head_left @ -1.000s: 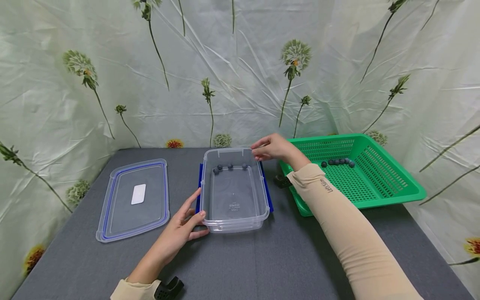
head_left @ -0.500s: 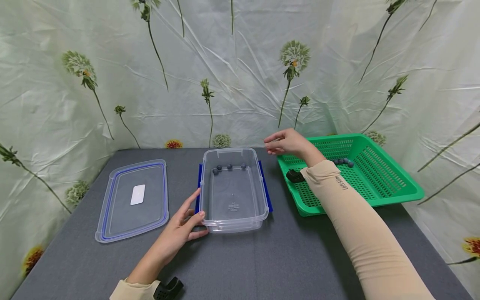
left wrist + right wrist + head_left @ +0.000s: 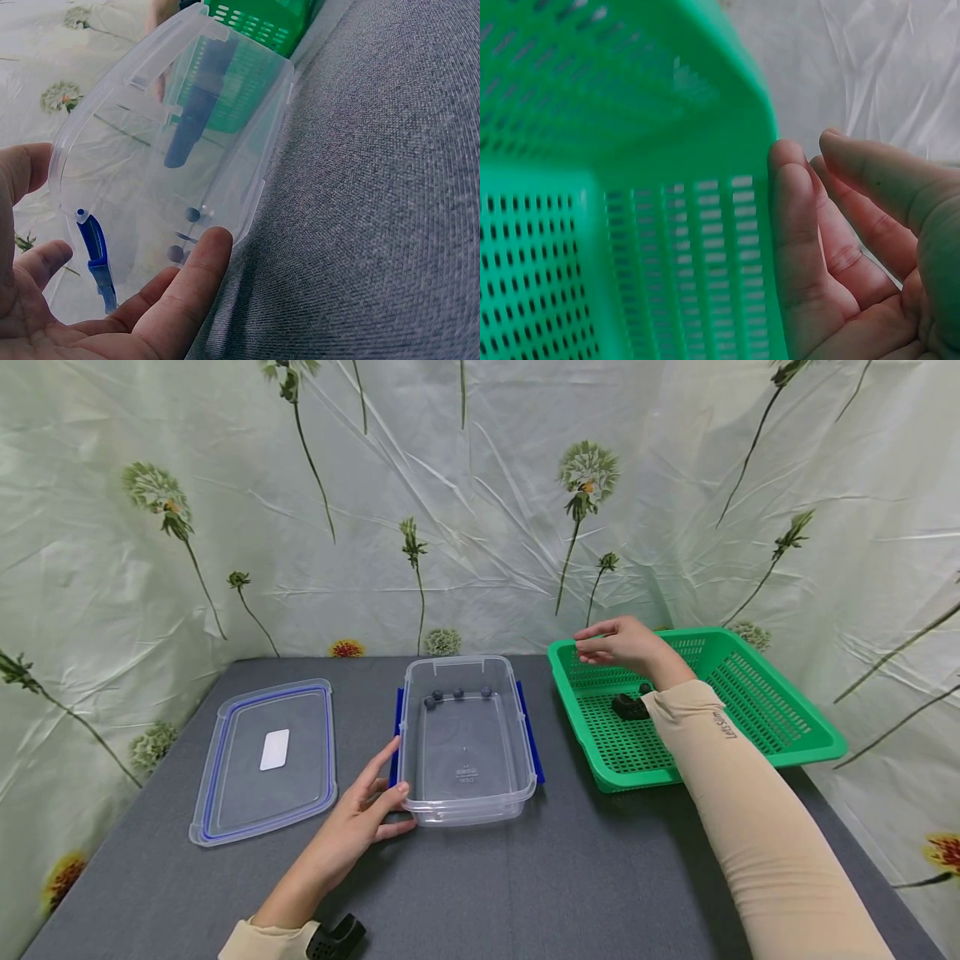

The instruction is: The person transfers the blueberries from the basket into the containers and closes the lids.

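Observation:
A clear plastic container (image 3: pixel 465 752) stands open at the middle of the grey table, with blue clips (image 3: pixel 531 735) on its long sides. Several blueberries (image 3: pixel 458 693) lie at its far end, also seen through the wall in the left wrist view (image 3: pixel 193 214). My left hand (image 3: pixel 386 797) rests against the container's near-left corner, fingers relaxed, thumb (image 3: pixel 202 262) touching the rim. My right hand (image 3: pixel 611 643) hovers over the far-left corner of the green basket (image 3: pixel 757 727), fingers loosely bent and holding nothing (image 3: pixel 832 247). My forearm hides most of the basket's floor.
The container's lid (image 3: pixel 262 760), clear with a blue seal and a white label, lies flat to the left. The basket's slotted wall (image 3: pixel 630 225) is close to my right fingers. A flowered cloth backdrop surrounds the table on three sides.
My right hand has moved right, from above the container's far-right corner to above the basket's far-left corner. The left hand and the container have stayed put.

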The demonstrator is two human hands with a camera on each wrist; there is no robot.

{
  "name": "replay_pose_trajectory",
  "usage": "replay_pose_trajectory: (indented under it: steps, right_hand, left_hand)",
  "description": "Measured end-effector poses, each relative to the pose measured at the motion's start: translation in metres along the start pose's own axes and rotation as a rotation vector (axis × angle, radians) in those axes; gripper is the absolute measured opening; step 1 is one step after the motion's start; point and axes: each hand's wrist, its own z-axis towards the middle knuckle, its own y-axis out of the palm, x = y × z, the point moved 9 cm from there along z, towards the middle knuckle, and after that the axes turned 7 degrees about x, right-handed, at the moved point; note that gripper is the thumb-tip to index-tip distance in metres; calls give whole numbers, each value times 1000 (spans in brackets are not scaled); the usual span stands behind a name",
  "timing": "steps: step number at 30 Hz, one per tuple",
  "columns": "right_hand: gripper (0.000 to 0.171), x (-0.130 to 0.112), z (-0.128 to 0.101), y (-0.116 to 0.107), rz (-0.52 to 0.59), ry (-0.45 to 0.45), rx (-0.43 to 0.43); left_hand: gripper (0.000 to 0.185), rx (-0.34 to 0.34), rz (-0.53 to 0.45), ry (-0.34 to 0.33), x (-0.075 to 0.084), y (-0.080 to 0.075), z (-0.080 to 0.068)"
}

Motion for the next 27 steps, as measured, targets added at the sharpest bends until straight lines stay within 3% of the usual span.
replay_pose_trajectory:
  steps: [5,19,27]
  right_hand:
    - [53,15,1,-21,-1,32,24]
    - [58,58,-7,-70,-129,89,57]
    - [58,82,-15,-83,-151,134,53]
  left_hand:
    - [70,4,-2,-9,-2,0,1]
    - [69,1,0,-11,-2,-1,0]
    - [69,2,-1,-18,-4,0,2]
